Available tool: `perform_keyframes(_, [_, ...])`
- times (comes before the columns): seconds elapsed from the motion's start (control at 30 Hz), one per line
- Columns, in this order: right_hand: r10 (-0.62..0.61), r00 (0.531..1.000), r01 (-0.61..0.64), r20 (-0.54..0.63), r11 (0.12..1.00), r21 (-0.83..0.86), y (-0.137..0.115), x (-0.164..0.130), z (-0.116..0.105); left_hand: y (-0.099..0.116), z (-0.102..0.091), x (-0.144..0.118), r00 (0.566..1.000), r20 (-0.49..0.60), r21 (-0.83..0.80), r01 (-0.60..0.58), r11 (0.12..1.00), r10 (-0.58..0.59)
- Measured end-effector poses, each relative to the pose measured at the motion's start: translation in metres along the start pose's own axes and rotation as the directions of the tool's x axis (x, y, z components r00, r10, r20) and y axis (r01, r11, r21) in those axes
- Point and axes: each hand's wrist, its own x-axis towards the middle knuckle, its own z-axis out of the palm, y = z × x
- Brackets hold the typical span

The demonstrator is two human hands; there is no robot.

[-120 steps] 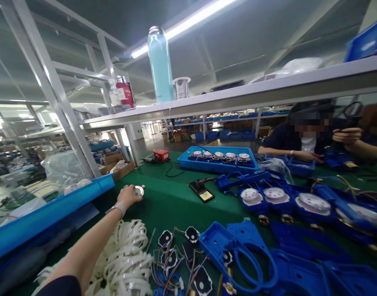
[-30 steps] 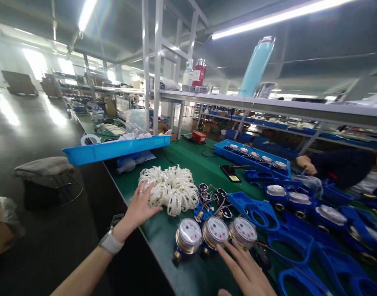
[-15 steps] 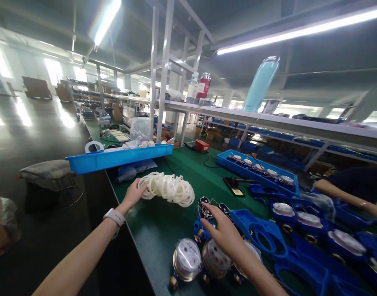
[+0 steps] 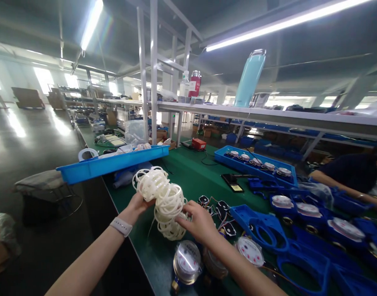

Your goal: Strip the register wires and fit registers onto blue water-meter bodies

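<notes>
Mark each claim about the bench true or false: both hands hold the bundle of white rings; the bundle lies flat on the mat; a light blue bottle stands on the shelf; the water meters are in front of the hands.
1. Both hands hold the white rings: true; left hand and right hand grip the white rings.
2. The bundle lies flat on the mat: false; it is lifted above the green mat.
3. A light blue bottle stands on the shelf: true.
4. The water meters are beyond the hands: false; they lie nearer the camera.
</notes>
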Motion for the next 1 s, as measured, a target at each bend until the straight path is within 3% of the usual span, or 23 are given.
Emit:
perform_keyframes(0.17, [0.11, 0.994, -0.103, -0.022, 0.973, 0.208, 0.012, 0.011, 0.005, 0.005, 0.019, 0.0, 0.998, -0.007, -0.057, 0.056, 0.997, -0.056])
perform_keyframes(0.3, [0.276, 0.961, -0.258, 0.024, 0.863, 0.435, 0.028, 0.032, 0.006, 0.008, 0.02, -0.013, 0.998, 0.044, 0.007, 0.039, 0.999, -0.039])
perform_keyframes(0.4, [0.388, 0.921, -0.346, 0.043, 0.76, 0.551, 0.037, 0.045, 0.003, 0.0, 0.024, -0.03, 0.993, 0.108, 0.117, -0.062, 0.991, 0.049])
perform_keyframes(0.53, [0.434, 0.901, -0.327, -0.01, 0.695, 0.64, 0.041, 0.047, 0.002, -0.019, 0.034, -0.046, 0.953, 0.149, 0.303, -0.298, 0.905, 0.264])
perform_keyframes(0.63, [0.375, 0.924, -0.235, -0.078, 0.716, 0.657, 0.04, 0.039, 0.002, -0.026, 0.04, -0.049, 0.91, 0.207, 0.426, -0.414, 0.804, 0.359])
perform_keyframes(0.73, [0.252, 0.959, -0.118, -0.128, 0.77, 0.628, 0.038, 0.033, 0.0, -0.023, 0.044, -0.047, 0.885, 0.278, 0.495, -0.465, 0.734, 0.373])
perform_keyframes(1.0, [-0.044, 0.977, 0.124, -0.209, 0.913, 0.389, 0.042, 0.05, -0.003, -0.003, 0.064, -0.033, 0.863, 0.353, 0.551, -0.503, 0.666, 0.361])
